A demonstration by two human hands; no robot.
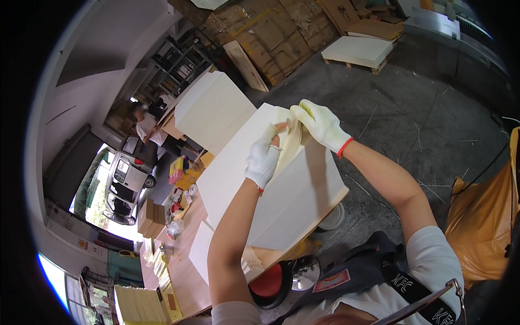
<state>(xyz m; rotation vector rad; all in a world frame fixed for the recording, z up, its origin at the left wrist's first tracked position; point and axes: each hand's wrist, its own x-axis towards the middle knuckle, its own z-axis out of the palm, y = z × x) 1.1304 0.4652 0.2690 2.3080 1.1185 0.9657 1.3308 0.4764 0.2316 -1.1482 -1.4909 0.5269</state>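
Now, hands pinching paper sheets, stack below.

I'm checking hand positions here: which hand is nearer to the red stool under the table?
Left. The left hand is over the paper stack, on the side toward the red stool; the right hand grips the stack's far top edge, farther away.

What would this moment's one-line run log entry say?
left hand: gloved, pinching sheet | right hand: gloved, lifting sheet edge | paper stack: on wooden table
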